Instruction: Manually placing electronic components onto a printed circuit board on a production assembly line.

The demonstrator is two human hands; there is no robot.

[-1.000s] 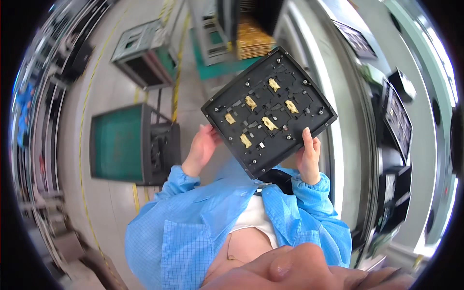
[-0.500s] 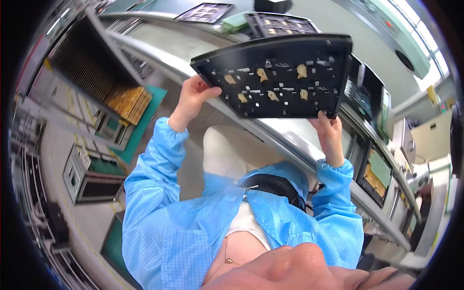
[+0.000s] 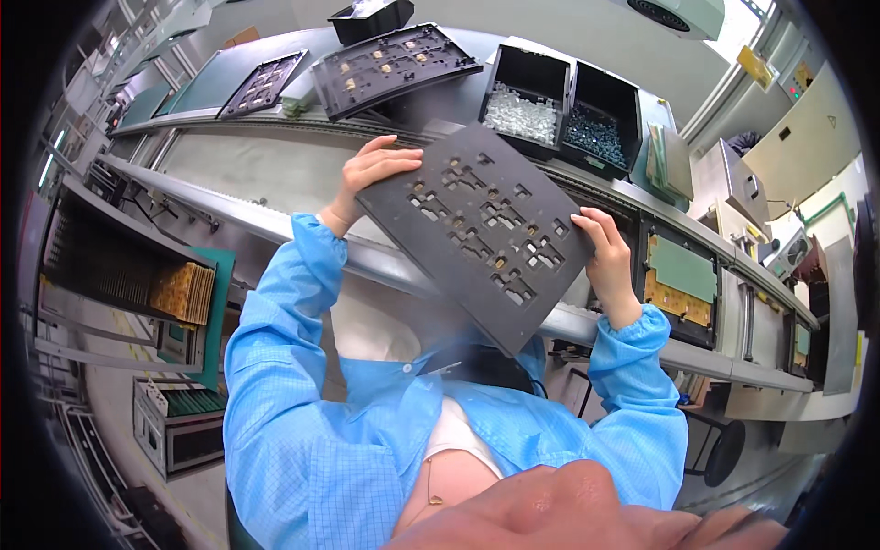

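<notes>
A black fixture plate (image 3: 449,261) with cutouts is held up, tilted, over the near rail of the conveyor. Small metallic and tan bits show through its openings. My left hand (image 3: 374,176) grips the plate's left corner, its fingers on the upper face. On the opposite side my right hand (image 3: 608,261) pinches the right corner. Just beyond it lies another black fixture plate (image 3: 376,81) with tan parts, resting at a slant on the far side.
Two black bins, one with clear pieces (image 3: 522,115) and one with dark blue pieces (image 3: 600,133), stand behind the plate. Green boards (image 3: 674,165) lean to their right. A fixture with a green board (image 3: 683,266) sits on the conveyor at right. A board rack (image 3: 119,247) stands at left.
The held plate has turned and tipped: the face with tan pieces showed before, now the cutout face does. It has come lower and nearer to me. The view has swung to the right.
</notes>
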